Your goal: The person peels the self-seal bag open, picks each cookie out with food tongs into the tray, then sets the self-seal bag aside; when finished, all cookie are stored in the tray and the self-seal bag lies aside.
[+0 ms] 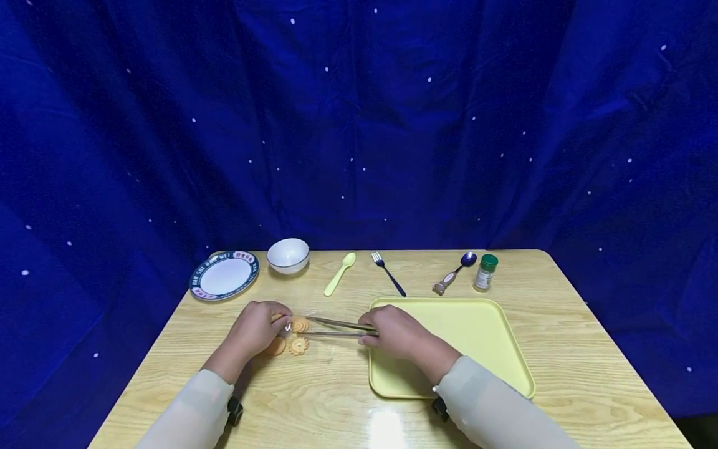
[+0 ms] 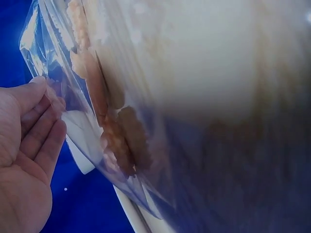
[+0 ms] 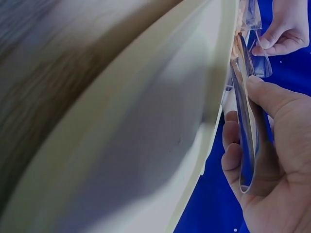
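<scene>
Presently pinching the edge of a clear plastic bag (image 2: 73, 94) with the thumb and fingers of the left hand (image 1: 259, 324), and gripping a pair of metal tongs (image 1: 341, 323) in the right hand (image 1: 392, 330). Pointing the tongs leftward, with arms spread apart, at golden-brown biscuits (image 2: 95, 87) on the left half of the wooden table (image 1: 572, 337); failing to make out contact or a gap at the tips. Seeing crimped edges through creased, glossy film in the left wrist view. Counting among the biscuits a spiral-ridged biscuit (image 1: 300, 325) between the tong arms, a flower-shaped biscuit (image 1: 298, 347) with a pale centre just nearer, and a rounder biscuit (image 1: 276, 347) close by the left hand. Hiding part of the group behind the left fingers. Covering the left side of a pale yellow tray (image 1: 477, 337) with the right hand and forearm. Noticing farther back, from left to right, a plate with a dark lettered rim (image 1: 252, 265), a white bowl (image 1: 288, 254), a pale yellow spoon (image 1: 339, 274), a dark-handled fork (image 1: 389, 272), a bear-handled spoon (image 1: 449, 280) and an upright green-capped jar (image 1: 485, 274). Facing a white-specked blue curtain (image 1: 359, 125) beyond the table
</scene>
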`<state>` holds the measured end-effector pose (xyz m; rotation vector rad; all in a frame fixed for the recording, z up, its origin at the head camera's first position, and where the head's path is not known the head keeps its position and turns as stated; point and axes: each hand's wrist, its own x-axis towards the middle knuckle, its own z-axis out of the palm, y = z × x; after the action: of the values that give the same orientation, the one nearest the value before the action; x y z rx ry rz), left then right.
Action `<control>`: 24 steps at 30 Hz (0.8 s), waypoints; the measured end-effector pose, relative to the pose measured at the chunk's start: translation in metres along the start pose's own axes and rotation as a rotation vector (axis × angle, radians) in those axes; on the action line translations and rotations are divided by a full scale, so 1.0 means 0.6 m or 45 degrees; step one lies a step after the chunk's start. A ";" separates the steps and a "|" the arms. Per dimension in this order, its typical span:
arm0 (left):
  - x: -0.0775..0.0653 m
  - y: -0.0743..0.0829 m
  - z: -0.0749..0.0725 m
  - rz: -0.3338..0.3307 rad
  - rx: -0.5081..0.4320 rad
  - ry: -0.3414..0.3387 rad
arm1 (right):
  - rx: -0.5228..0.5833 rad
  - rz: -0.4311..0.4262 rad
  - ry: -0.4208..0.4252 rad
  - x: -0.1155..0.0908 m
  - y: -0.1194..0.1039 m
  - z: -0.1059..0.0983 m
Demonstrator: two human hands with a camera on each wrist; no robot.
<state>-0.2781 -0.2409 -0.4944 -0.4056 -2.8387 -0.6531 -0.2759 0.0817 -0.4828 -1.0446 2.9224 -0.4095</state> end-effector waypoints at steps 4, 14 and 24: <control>0.002 -0.001 0.002 -0.002 -0.016 -0.013 | -0.003 -0.011 -0.007 0.005 -0.006 0.001; 0.005 0.002 -0.001 -0.011 -0.002 -0.018 | -0.028 -0.070 0.016 0.008 -0.011 0.001; 0.003 0.004 -0.003 -0.032 0.009 -0.016 | -0.008 -0.111 0.103 -0.045 0.022 -0.013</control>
<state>-0.2788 -0.2393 -0.4913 -0.3750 -2.8620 -0.6471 -0.2638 0.1102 -0.4804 -1.1873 2.9575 -0.4549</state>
